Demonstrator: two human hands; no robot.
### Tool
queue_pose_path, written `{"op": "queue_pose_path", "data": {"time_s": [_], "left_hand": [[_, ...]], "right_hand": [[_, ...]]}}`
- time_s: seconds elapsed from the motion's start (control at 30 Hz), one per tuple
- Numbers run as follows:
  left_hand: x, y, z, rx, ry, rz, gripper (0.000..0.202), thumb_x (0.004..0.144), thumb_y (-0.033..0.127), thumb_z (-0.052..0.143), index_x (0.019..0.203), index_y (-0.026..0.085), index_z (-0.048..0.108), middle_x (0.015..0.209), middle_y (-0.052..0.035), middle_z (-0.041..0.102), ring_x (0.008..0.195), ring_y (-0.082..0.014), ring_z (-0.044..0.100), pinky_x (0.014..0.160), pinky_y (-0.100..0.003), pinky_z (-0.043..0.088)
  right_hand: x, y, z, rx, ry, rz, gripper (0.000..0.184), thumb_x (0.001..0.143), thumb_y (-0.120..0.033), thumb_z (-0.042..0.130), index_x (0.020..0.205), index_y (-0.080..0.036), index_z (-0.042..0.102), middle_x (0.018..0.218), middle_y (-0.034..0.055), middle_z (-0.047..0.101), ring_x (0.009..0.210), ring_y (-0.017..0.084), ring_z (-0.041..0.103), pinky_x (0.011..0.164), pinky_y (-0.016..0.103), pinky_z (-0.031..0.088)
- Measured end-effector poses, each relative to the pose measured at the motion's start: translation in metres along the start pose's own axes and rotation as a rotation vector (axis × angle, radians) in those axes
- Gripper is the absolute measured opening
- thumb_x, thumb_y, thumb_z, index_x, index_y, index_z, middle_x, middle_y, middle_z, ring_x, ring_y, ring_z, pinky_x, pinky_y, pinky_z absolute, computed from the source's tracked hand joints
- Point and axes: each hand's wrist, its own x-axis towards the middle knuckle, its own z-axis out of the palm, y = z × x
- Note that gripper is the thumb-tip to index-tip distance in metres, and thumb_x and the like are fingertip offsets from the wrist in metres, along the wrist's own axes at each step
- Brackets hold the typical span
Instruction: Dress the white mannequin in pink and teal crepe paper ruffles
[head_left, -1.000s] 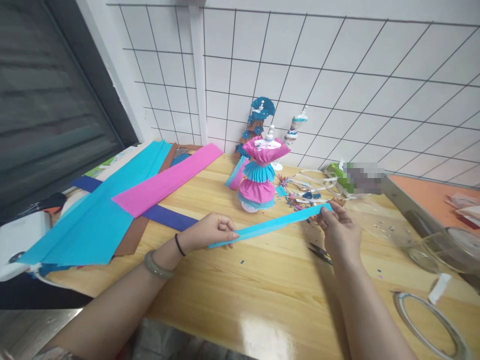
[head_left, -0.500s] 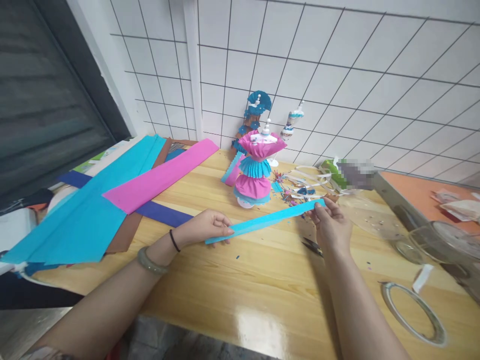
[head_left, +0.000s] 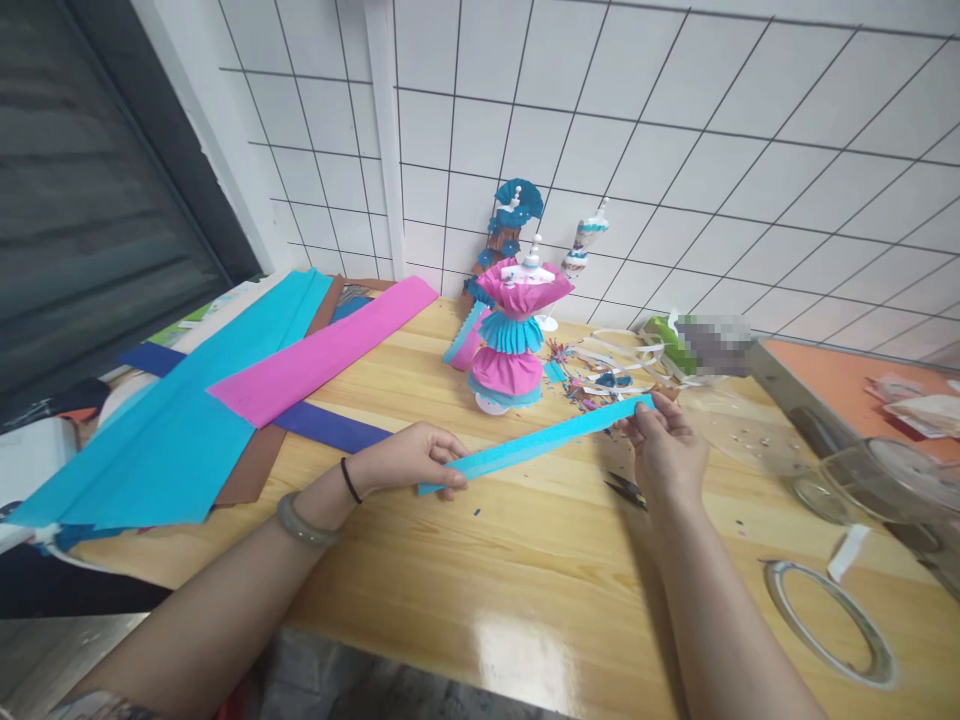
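Note:
A narrow light-blue strip of crepe paper (head_left: 547,437) is stretched above the table between my two hands. My left hand (head_left: 416,460) pinches its lower left end between thumb and fingers. At the upper right end, my right hand (head_left: 665,440) grips it the same way. Just behind the strip stands a small mannequin (head_left: 510,340) dressed in pleated pink and blue crepe paper, with a white neck and shoulders on top. Scissors (head_left: 626,490) lie partly under my right hand, their handles hidden.
On the left lie blue (head_left: 172,440) and pink crepe paper sheets (head_left: 322,350). Behind are a dark-blue paper figure (head_left: 517,205) and a thin white stand (head_left: 585,245). Paper scraps (head_left: 600,375) are scattered right of centre. A tape roll (head_left: 832,625) and a clear plastic container (head_left: 862,485) are at right.
The strip has shifted slightly, and my left hand's fingers have closed more around its end. My right hand has barely moved. Everything on the table stays in place.

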Motion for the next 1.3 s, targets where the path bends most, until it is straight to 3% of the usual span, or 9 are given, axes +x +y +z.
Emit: {"op": "queue_pose_path", "data": {"time_s": [0.17,0.33,0.7,0.87,1.0,1.07,1.17,1.23,1.3], "left_hand": [[0.0,-0.001,0.0,-0.055,0.022,0.03,0.035,0.072,0.041,0.068,0.09,0.014,0.055,0.079,-0.0069,0.071,0.062,-0.0147,0.065,0.052,-0.022,0.042],[0.002,0.0,-0.001,-0.049,0.07,0.035,0.034,0.071,0.04,0.069,0.086,0.014,0.055,0.061,0.0017,0.062,0.052,-0.0093,0.056,0.05,-0.02,0.04],[-0.006,0.006,-0.015,-0.122,0.226,0.012,0.033,0.072,0.046,0.066,0.076,0.014,0.061,0.052,0.005,0.046,0.045,-0.0056,0.04,0.046,-0.02,0.036],[-0.005,0.008,-0.012,-0.254,0.276,-0.004,0.049,0.07,0.038,0.071,0.111,0.015,0.058,0.062,0.0044,0.05,0.046,-0.0049,0.044,0.044,-0.019,0.037],[-0.006,0.009,-0.01,-0.297,0.249,0.011,0.054,0.071,0.035,0.07,0.118,0.012,0.054,0.059,0.0044,0.049,0.045,-0.0049,0.044,0.041,-0.017,0.035],[-0.006,0.008,-0.01,-0.305,0.237,0.028,0.053,0.073,0.034,0.07,0.119,0.012,0.054,0.06,0.0033,0.051,0.046,-0.0055,0.046,0.041,-0.017,0.036],[-0.006,0.007,-0.009,-0.327,0.181,0.056,0.053,0.076,0.035,0.067,0.122,0.014,0.053,0.065,0.0,0.057,0.05,-0.0075,0.052,0.043,-0.017,0.039],[-0.007,0.007,-0.008,-0.331,0.124,0.079,0.053,0.078,0.037,0.065,0.124,0.016,0.052,0.067,-0.0021,0.06,0.052,-0.0083,0.054,0.045,-0.018,0.041],[-0.008,0.007,-0.008,-0.328,0.08,0.093,0.052,0.079,0.039,0.064,0.124,0.016,0.053,0.068,-0.0031,0.062,0.051,-0.0086,0.055,0.046,-0.018,0.042]], "right_hand": [[-0.005,-0.003,0.005,0.027,0.002,0.013,0.046,0.051,-0.024,0.082,0.092,-0.017,0.063,0.066,-0.0056,0.062,0.058,0.007,0.06,0.057,0.021,0.054],[-0.009,-0.009,0.011,0.057,0.004,0.026,0.047,0.051,-0.024,0.083,0.094,-0.017,0.063,0.07,-0.005,0.063,0.064,0.007,0.061,0.062,0.02,0.053],[-0.006,-0.014,0.007,-0.034,-0.048,0.065,0.037,0.057,-0.04,0.078,0.081,-0.018,0.06,0.069,-0.0048,0.061,0.056,0.006,0.058,0.051,0.018,0.051],[-0.011,-0.007,0.011,-0.257,-0.148,-0.015,0.044,0.068,-0.05,0.069,0.096,-0.017,0.058,0.087,0.0067,0.066,0.078,0.019,0.066,0.067,0.036,0.057],[-0.037,-0.007,0.022,-0.448,-0.147,-0.31,0.059,0.072,-0.039,0.07,0.122,-0.02,0.047,0.129,0.0137,0.049,0.122,0.025,0.045,0.103,0.048,0.035],[-0.058,-0.01,0.03,-0.509,-0.283,-0.449,0.043,0.077,-0.034,0.066,0.116,-0.021,0.054,0.124,0.0114,0.054,0.12,0.024,0.046,0.107,0.047,0.03],[-0.093,-0.012,0.044,-0.559,-0.655,-0.541,0.028,0.072,-0.032,0.072,0.098,-0.024,0.065,0.101,0.0056,0.067,0.101,0.022,0.06,0.096,0.04,0.044],[-0.11,-0.01,0.053,-0.643,-0.941,-0.618,0.039,0.076,-0.032,0.069,0.113,-0.023,0.06,0.112,0.0094,0.065,0.109,0.024,0.057,0.096,0.041,0.045],[-0.119,-0.005,0.058,-0.722,-1.077,-0.685,0.04,0.083,-0.031,0.062,0.12,-0.019,0.054,0.119,0.0133,0.062,0.114,0.024,0.055,0.097,0.043,0.043]]}}
